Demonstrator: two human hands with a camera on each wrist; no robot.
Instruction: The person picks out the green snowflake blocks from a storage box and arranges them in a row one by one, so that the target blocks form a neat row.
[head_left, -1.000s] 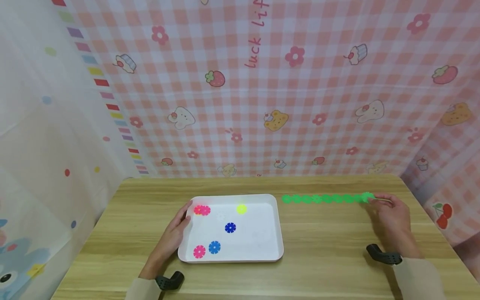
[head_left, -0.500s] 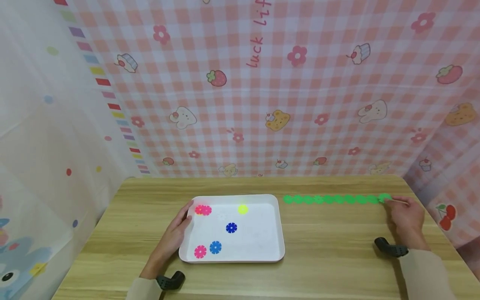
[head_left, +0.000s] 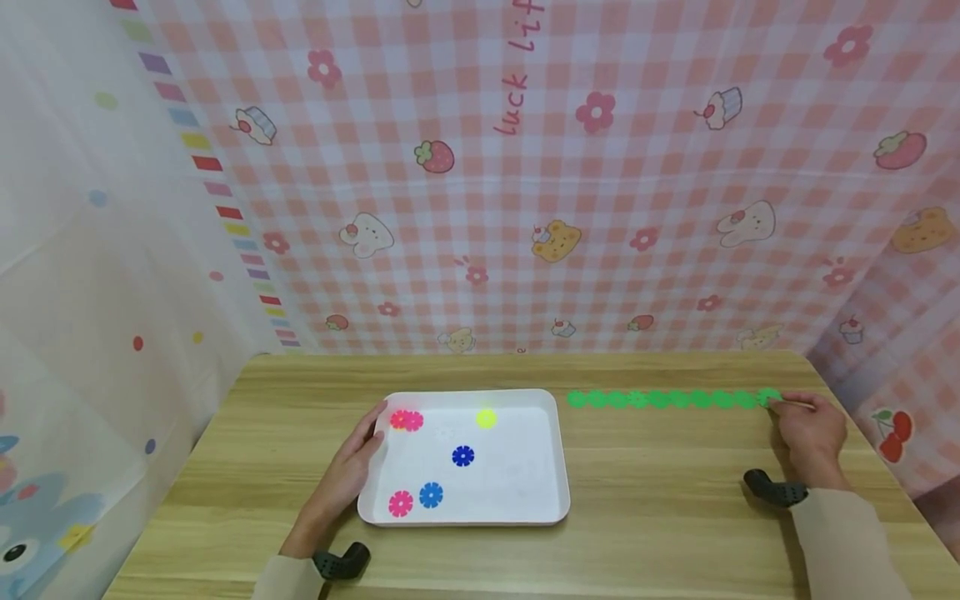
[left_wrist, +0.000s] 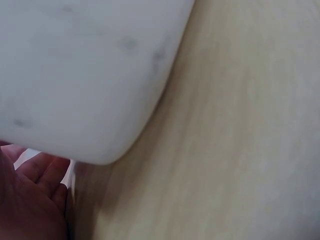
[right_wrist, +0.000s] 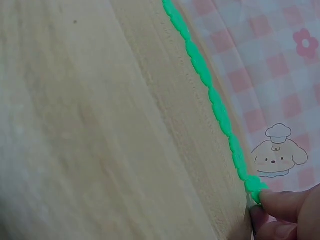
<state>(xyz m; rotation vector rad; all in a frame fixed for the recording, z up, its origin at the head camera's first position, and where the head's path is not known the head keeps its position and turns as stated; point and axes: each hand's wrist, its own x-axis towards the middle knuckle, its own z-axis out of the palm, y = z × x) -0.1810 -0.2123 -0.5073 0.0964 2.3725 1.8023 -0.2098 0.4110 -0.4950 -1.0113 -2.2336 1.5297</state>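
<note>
At the right end of a row of green snowflake discs (head_left: 657,399), my right hand (head_left: 812,427) pinches the last green disc (head_left: 768,397) between thumb and fingers. The right wrist view shows that end disc (right_wrist: 255,188) at the fingertips, in line with the others. My left hand (head_left: 348,462) grips the left side of a white tray (head_left: 517,492), thumb over the rim. Inside the tray lie a dark blue disc (head_left: 462,456), a lighter blue disc (head_left: 431,495), a pink disc (head_left: 401,503), a yellow disc (head_left: 487,418) and overlapping pink discs (head_left: 412,421).
Everything lies on a wood-grain table (head_left: 660,517). A pink checked cloth (head_left: 555,183) hangs right behind its back edge, and a pale dotted cloth (head_left: 150,250) hangs on the left. The green row runs along the back edge, right of the tray.
My right hand has moved to the right along the green row, and one more disc now shows before the pinched one. For the last half second it has barely shifted. The left hand stays put.
</note>
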